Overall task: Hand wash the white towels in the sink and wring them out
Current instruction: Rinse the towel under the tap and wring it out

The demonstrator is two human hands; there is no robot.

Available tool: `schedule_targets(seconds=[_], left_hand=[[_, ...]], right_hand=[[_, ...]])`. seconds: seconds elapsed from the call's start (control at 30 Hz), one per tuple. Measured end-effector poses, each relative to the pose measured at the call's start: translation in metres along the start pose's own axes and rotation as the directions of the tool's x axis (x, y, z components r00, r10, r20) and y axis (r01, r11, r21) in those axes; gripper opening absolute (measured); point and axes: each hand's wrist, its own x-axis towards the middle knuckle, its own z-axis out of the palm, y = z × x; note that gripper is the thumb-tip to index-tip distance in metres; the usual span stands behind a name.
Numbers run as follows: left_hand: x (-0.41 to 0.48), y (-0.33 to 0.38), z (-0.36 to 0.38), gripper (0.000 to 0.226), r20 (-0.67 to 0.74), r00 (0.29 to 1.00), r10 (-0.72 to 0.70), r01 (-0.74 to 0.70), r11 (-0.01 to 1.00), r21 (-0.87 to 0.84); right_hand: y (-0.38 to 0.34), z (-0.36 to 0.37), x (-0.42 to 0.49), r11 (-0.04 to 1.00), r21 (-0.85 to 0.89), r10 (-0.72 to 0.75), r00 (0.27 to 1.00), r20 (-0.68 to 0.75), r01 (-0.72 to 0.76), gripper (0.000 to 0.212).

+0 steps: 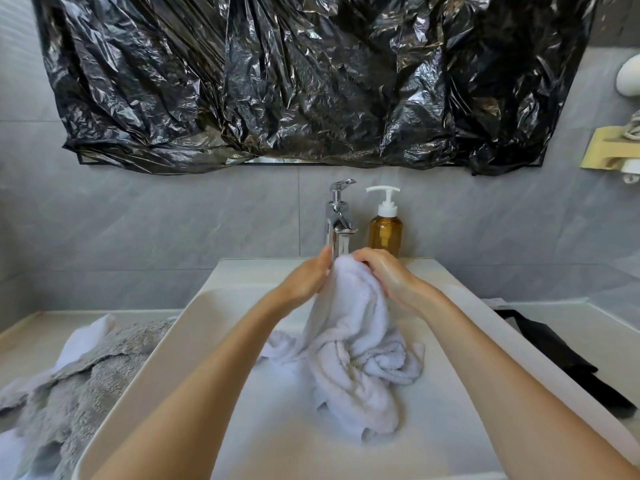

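White towel (349,341): fluffy terry, bunched and twisted, top lifted, lower folds heaped in sink (207,299).
Left hand (306,278): grip curled around towel's top.
Right hand (388,275): grip curled likewise, opposite side.
Counter (31,337): shaggy grey towel (86,375) left of basin.
Behind: chrome faucet (337,220), amber pump bottle (385,226).

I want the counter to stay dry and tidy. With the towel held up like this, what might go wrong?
The white towel is bunched under the faucet by the left hand and right hand; an elbow swing might tip the soap bottle nearby. Drips could wet the gray towel beside the sink.
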Motion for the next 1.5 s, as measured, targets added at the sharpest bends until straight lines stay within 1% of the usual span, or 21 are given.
schedule_targets(seconds=[0.07,0.1,0.13,0.2,0.23,0.33,0.37,0.43,0.47,0.6,0.7,0.77,0.87,0.93,1.0,1.07,1.13,1.23,1.33,1.43,1.5], left_hand=[[0.005,-0.005,0.012,0.071,-0.093,0.995,-0.026,0.026,1.000,-0.005],[0.007,-0.005,0.015,0.047,-0.149,0.988,-0.034,0.021,0.996,-0.089],[0.010,-0.004,0.015,0.044,-0.203,0.977,-0.071,0.022,0.972,-0.234],[0.013,0.001,0.009,0.041,-0.243,0.953,-0.179,0.031,0.859,-0.511],[0.012,0.004,0.004,0.039,-0.258,0.938,-0.232,0.038,0.809,-0.587],[0.012,-0.002,-0.016,0.034,-0.321,0.868,-0.378,0.018,0.672,-0.740],[0.012,-0.006,-0.021,0.034,-0.320,0.863,-0.391,0.023,0.664,-0.748],[0.012,-0.014,-0.024,0.036,-0.279,0.880,-0.384,0.062,0.676,-0.734],[0.012,-0.015,-0.020,0.038,-0.237,0.897,-0.373,0.089,0.678,-0.730],[0.013,-0.006,0.018,0.048,-0.124,0.929,-0.349,0.161,0.682,-0.713],[0.014,0.007,0.044,0.041,-0.150,0.921,-0.360,0.178,0.731,-0.659],[0.011,0.010,0.053,0.037,-0.165,0.919,-0.358,0.170,0.738,-0.653],[0.011,0.006,0.055,0.041,-0.085,0.941,-0.328,0.202,0.744,-0.637],[0.009,0.007,0.049,0.048,-0.038,0.959,-0.281,0.187,0.728,-0.660],[0.016,0.004,0.040,0.052,-0.074,0.961,-0.266,0.142,0.707,-0.693],[0.022,-0.002,0.033,0.045,-0.157,0.947,-0.279,0.089,0.699,-0.710],[0.020,-0.002,0.034,0.041,-0.191,0.937,-0.293,0.067,0.687,-0.723],[0.019,-0.001,0.044,0.037,-0.155,0.930,-0.334,0.081,0.596,-0.799],[0.015,0.004,0.050,0.032,-0.073,0.925,-0.372,0.167,0.573,-0.803],[0.009,0.005,0.047,0.025,0.044,0.954,-0.295,0.225,0.613,-0.757],[0.007,0.008,0.033,0.035,0.070,0.974,-0.216,0.197,0.649,-0.735]], right_hand=[[0.001,0.001,-0.001,0.996,0.090,-0.016,0.996,-0.083,0.023,0.026],[0.002,0.001,0.000,0.995,0.098,0.010,0.995,-0.098,0.000,0.028],[0.004,0.002,0.001,0.995,0.091,0.045,0.996,-0.083,-0.037,0.033],[0.016,0.005,0.004,0.983,0.059,0.173,0.985,0.023,-0.174,0.053],[0.025,0.004,0.005,0.972,0.030,0.231,0.972,0.047,-0.233,0.065],[0.032,-0.005,0.000,0.950,-0.111,0.295,0.956,0.000,-0.293,0.065],[0.028,-0.006,-0.002,0.958,-0.049,0.282,0.959,-0.022,-0.282,0.058],[0.020,0.002,0.002,0.946,0.242,0.233,0.971,-0.055,-0.214,0.046],[0.015,0.011,0.002,0.930,0.327,0.202,0.976,-0.078,-0.167,0.041],[0.005,0.060,0.003,0.966,0.255,0.111,0.949,-0.296,-0.033,0.027],[0.002,0.069,-0.007,0.997,0.075,0.040,0.804,-0.594,0.006,0.036],[0.000,0.062,-0.006,0.999,0.040,0.042,0.740,-0.671,-0.021,0.041],[0.003,0.043,0.006,0.985,0.079,0.167,0.732,-0.660,-0.152,0.046],[0.007,0.034,0.008,0.974,0.121,0.225,0.767,-0.600,-0.191,0.045],[0.010,0.035,0.008,0.970,0.165,0.237,0.824,-0.514,-0.177,0.039],[0.008,0.047,0.006,0.978,0.126,0.204,0.887,-0.414,-0.167,0.033],[0.004,0.065,0.005,0.991,0.070,0.135,0.911,-0.391,-0.117,0.032],[-0.001,0.075,0.000,0.995,-0.075,0.022,0.846,-0.533,-0.073,0.039],[-0.003,0.060,0.006,0.993,-0.061,0.037,0.776,-0.629,-0.097,0.046],[0.007,0.041,0.018,0.987,0.036,0.149,0.796,-0.587,-0.159,0.049],[0.013,0.028,0.018,0.973,0.035,0.211,0.824,-0.527,-0.227,0.050]])
